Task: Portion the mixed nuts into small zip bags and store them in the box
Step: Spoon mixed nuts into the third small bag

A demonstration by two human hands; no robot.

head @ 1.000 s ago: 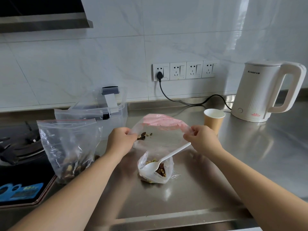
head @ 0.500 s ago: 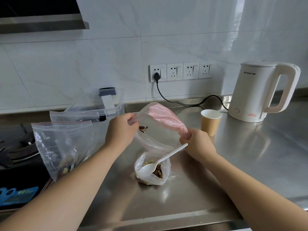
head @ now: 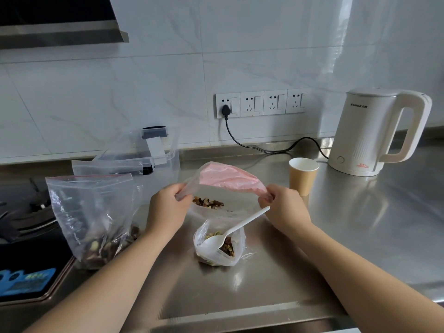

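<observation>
Stainless-steel kitchen counter (head: 360, 236) below a tiled wall: left hand (head: 165, 210) and right hand (head: 286, 207) each pinch one end of a pink-topped zip bag (head: 225, 179) holding a few mixed nuts (head: 207, 202). Directly in front, an open nut bag (head: 216, 246) holds a white plastic spoon (head: 230, 234); a larger zip bag (head: 93, 212) stands at left, before the clear storage box (head: 165, 162).

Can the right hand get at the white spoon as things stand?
Probably not at once: the right hand grips the pink-topped bag. The spoon handle lies just below it, with nothing in between.
</observation>
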